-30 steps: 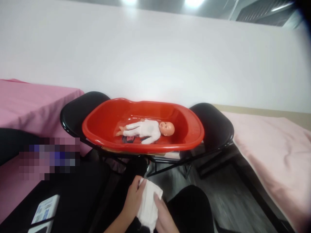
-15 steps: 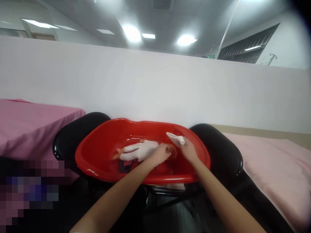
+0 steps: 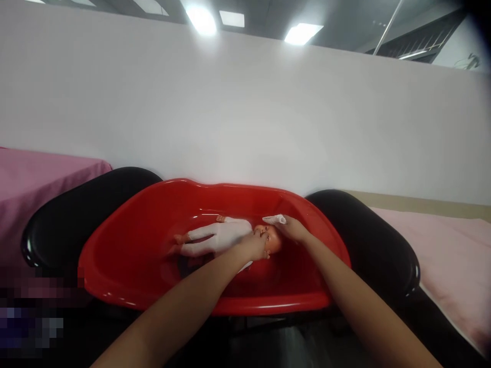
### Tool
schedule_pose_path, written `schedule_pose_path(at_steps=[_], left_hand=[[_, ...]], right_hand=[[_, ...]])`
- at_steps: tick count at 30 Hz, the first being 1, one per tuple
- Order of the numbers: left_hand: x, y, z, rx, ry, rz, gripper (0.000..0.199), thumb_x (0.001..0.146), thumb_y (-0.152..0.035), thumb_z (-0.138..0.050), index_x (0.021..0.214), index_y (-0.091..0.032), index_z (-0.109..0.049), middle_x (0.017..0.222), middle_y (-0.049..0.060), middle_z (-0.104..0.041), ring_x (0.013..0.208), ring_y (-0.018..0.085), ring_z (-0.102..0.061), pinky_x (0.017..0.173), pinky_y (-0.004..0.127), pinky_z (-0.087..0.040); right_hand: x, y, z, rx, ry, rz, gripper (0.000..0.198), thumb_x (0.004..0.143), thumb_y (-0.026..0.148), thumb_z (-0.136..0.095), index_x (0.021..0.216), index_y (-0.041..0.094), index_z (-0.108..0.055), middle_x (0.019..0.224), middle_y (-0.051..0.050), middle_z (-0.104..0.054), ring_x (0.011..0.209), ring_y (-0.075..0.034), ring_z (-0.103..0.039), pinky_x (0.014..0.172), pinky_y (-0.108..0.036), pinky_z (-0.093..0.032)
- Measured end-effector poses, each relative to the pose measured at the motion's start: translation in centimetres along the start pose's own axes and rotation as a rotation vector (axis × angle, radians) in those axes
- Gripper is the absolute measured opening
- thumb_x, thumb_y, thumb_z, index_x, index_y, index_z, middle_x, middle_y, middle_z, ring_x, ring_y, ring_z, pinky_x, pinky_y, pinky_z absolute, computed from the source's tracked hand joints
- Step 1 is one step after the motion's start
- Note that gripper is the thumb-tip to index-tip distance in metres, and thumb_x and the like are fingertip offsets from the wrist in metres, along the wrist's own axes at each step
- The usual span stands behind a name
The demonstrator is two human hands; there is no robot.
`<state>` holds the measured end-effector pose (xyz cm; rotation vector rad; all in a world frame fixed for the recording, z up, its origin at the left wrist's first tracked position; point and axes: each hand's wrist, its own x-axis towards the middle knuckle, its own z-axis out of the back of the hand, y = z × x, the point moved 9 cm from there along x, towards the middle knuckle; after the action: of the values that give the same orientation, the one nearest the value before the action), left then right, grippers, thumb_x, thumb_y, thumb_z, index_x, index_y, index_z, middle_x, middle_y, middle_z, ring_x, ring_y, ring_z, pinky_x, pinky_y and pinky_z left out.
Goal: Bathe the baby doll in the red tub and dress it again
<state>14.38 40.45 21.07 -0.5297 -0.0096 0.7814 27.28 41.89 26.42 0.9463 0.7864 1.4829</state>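
Observation:
A baby doll (image 3: 224, 235) in a white outfit lies on its back in a red baby bathtub (image 3: 126, 245), its head to the right and bare feet to the left. My left hand (image 3: 253, 246) is closed around the doll at its chin and cheek, partly covering the face. At the top of the head, my right hand (image 3: 293, 228) grips a folded white cloth (image 3: 275, 219), which sticks out past the fingers. Whether the cloth touches the head is hard to tell. A dark printed patch (image 3: 190, 265) shows on the tub floor below the doll's legs.
Black chairs stand under the tub's ends, one on the left (image 3: 88, 209) and one on the right (image 3: 372, 240). Pink-covered beds flank them, at left (image 3: 49, 174) and right (image 3: 456, 260). A white partition wall (image 3: 230, 112) with glass above rises behind the tub.
My right hand has lowered the cloth toward the doll's head. My left hand stays at the doll's face, now more of which shows. The view has tilted down and come closer.

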Motion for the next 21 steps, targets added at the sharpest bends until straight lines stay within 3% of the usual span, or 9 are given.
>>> schedule_pose_path(at_steps=[2, 8, 10, 13, 15, 18, 21], left_hand=[[0.3, 0.0, 0.1, 0.021, -0.042, 0.012, 0.085, 0.081, -0.042, -0.070, 0.152, -0.016, -0.032, 0.157, 0.023, -0.027, 0.135, 0.043, -0.041, 0.103, 0.053, -0.042], [0.8, 1.3, 1.1, 0.042, -0.188, 0.007, 0.078, 0.080, -0.035, -0.072, 0.146, -0.015, -0.037, 0.152, 0.018, -0.037, 0.132, 0.036, -0.044, 0.106, 0.046, -0.041], [1.0, 2.2, 1.3, 0.037, -0.202, 0.016, 0.080, 0.079, -0.038, -0.073, 0.146, -0.015, -0.037, 0.148, 0.018, -0.041, 0.131, 0.036, -0.045, 0.106, 0.045, -0.040], [1.3, 2.9, 1.1, -0.009, -0.193, -0.003, 0.085, 0.077, -0.045, -0.072, 0.147, -0.017, -0.033, 0.153, 0.018, -0.036, 0.137, 0.036, -0.040, 0.105, 0.047, -0.039], [1.5, 3.0, 0.9, -0.050, -0.185, -0.007, 0.075, 0.078, -0.044, -0.070, 0.140, -0.017, -0.039, 0.149, 0.018, -0.041, 0.135, 0.036, -0.042, 0.103, 0.048, -0.040], [1.7, 3.1, 0.7, -0.100, -0.193, 0.037, 0.053, 0.078, -0.037, -0.065, 0.124, -0.017, -0.050, 0.128, 0.017, -0.058, 0.116, 0.035, -0.057, 0.093, 0.043, -0.046], [1.6, 2.7, 0.7, -0.088, -0.212, 0.045, 0.054, 0.075, -0.032, -0.065, 0.124, -0.016, -0.051, 0.131, 0.018, -0.055, 0.110, 0.035, -0.060, 0.088, 0.040, -0.048]], right_hand=[[0.0, -0.4, -0.8, 0.035, 0.081, -0.009, 0.035, 0.086, 0.042, -0.060, 0.111, 0.023, -0.074, 0.124, -0.006, -0.069, 0.118, -0.021, -0.062, 0.110, -0.040, -0.040], [-0.6, -0.6, -0.7, 0.051, 0.064, -0.097, 0.037, 0.071, 0.035, -0.076, 0.106, 0.021, -0.075, 0.121, -0.009, -0.070, 0.118, -0.028, -0.061, 0.111, -0.048, -0.037], [-0.7, -0.1, -0.9, 0.017, 0.081, -0.078, 0.034, 0.072, 0.035, -0.074, 0.103, 0.020, -0.076, 0.118, -0.009, -0.071, 0.114, -0.028, -0.063, 0.110, -0.048, -0.037], [-0.9, 0.6, -1.8, 0.023, 0.155, -0.052, 0.034, 0.075, 0.037, -0.071, 0.105, 0.021, -0.076, 0.117, -0.007, -0.072, 0.111, -0.027, -0.063, 0.109, -0.047, -0.039], [-1.1, 0.8, -2.5, 0.025, 0.225, -0.056, 0.033, 0.077, 0.038, -0.069, 0.105, 0.021, -0.075, 0.115, -0.006, -0.073, 0.108, -0.025, -0.064, 0.106, -0.045, -0.042], [-1.4, 0.6, -3.3, -0.029, 0.305, -0.089, 0.030, 0.080, 0.039, -0.065, 0.099, 0.019, -0.076, 0.107, -0.006, -0.074, 0.101, -0.024, -0.065, 0.101, -0.044, -0.044], [-1.2, 0.4, -3.6, -0.028, 0.334, -0.085, 0.030, 0.078, 0.039, -0.066, 0.097, 0.018, -0.076, 0.108, -0.006, -0.074, 0.103, -0.025, -0.063, 0.103, -0.043, -0.042]])
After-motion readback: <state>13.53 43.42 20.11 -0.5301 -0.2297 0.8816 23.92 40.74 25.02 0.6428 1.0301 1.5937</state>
